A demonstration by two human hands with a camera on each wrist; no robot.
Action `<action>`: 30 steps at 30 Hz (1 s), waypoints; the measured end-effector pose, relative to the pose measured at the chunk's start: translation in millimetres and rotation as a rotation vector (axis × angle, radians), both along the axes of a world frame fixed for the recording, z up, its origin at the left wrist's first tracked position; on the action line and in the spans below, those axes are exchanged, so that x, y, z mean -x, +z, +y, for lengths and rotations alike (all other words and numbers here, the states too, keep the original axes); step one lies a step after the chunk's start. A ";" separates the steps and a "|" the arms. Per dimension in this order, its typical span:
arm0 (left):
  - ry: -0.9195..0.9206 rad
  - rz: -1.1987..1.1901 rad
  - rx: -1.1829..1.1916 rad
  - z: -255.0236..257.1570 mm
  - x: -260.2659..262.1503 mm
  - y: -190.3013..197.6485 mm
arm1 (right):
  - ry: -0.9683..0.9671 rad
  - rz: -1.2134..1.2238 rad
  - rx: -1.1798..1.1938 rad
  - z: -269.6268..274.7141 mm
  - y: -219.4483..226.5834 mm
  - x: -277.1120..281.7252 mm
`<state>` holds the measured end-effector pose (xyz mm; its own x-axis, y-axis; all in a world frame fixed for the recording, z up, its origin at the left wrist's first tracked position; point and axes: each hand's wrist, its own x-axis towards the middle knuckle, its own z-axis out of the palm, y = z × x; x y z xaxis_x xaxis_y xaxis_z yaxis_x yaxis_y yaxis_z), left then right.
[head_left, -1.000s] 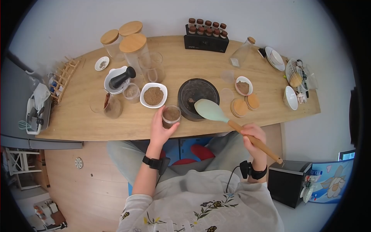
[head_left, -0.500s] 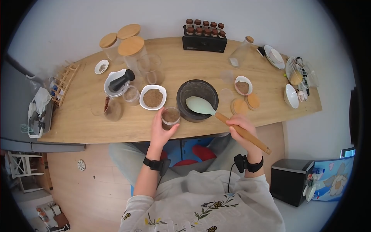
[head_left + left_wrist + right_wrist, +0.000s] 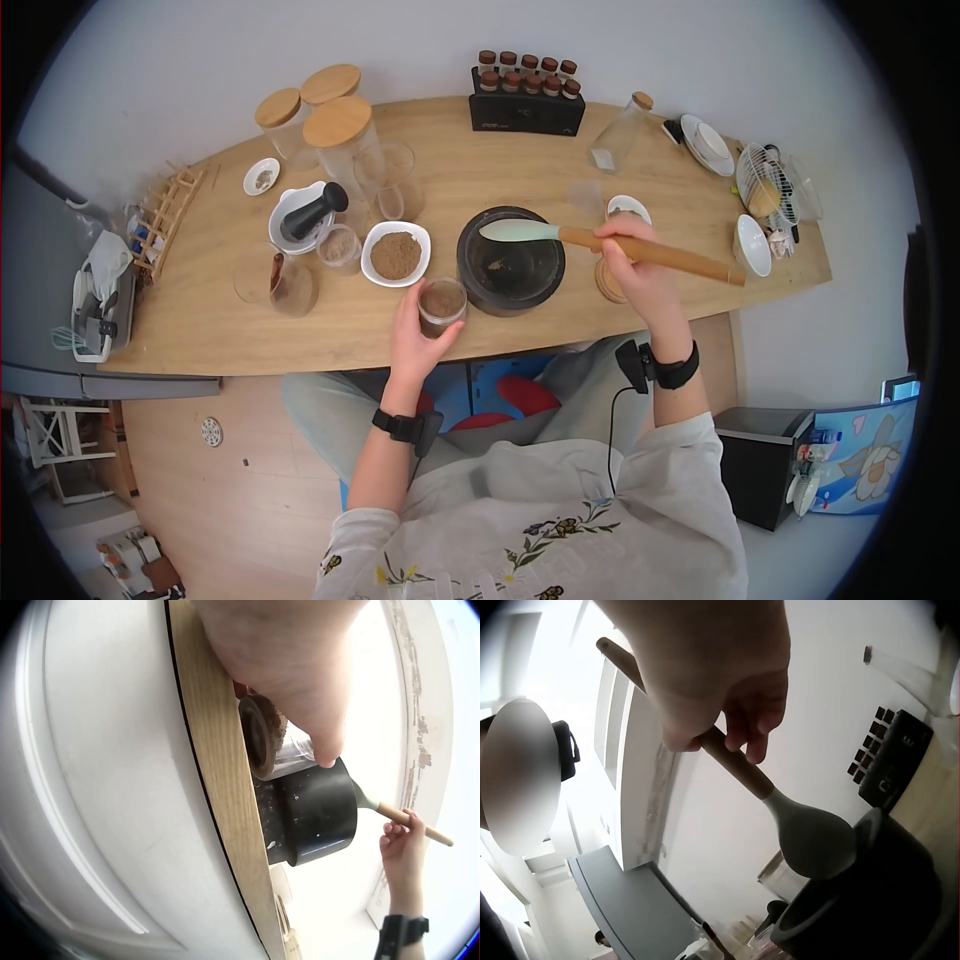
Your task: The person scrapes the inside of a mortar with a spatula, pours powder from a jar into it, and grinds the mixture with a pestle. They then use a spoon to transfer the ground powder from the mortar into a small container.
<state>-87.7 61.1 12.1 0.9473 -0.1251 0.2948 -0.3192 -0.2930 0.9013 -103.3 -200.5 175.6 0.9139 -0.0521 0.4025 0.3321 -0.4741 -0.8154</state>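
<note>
My left hand point(image 3: 412, 342) grips a small glass jar point(image 3: 442, 304) of brown powder at the table's front edge. Beside it stands a black mortar point(image 3: 512, 275) with a small light smudge inside its bowl. My right hand point(image 3: 645, 278) holds the wooden handle of a cooking spoon with a pale green head point(image 3: 520, 231). The spoon head is turned edge-on over the mortar's far rim; the right wrist view shows the spoon point(image 3: 816, 841) right at that rim. Left of the mortar is a white bowl point(image 3: 397, 253) heaped with brown powder.
A black pestle point(image 3: 316, 210) lies in a white bowl behind a small jar point(image 3: 339, 245). Tall wooden-lidded jars point(image 3: 342, 122) stand at the back left, a black spice rack point(image 3: 527, 110) at the back. Right of the mortar, my right hand partly covers a small white bowl point(image 3: 629, 207).
The spoon head went from the mortar's right side into its bowl, then up to the far rim, turning edge-on. My right hand rose and moved away from me. The left hand and jar stayed put.
</note>
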 end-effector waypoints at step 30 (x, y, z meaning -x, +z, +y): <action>-0.010 0.019 0.032 -2.4 0.8 -0.8 | 0.293 0.058 -0.722 66.2 38.2 -94.8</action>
<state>-88.5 58.7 11.4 0.9515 -0.1256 0.2810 -0.3049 -0.2605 0.9161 -8.5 -134.3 213.8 0.9494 -0.0361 0.3121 0.3094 0.2812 -0.9084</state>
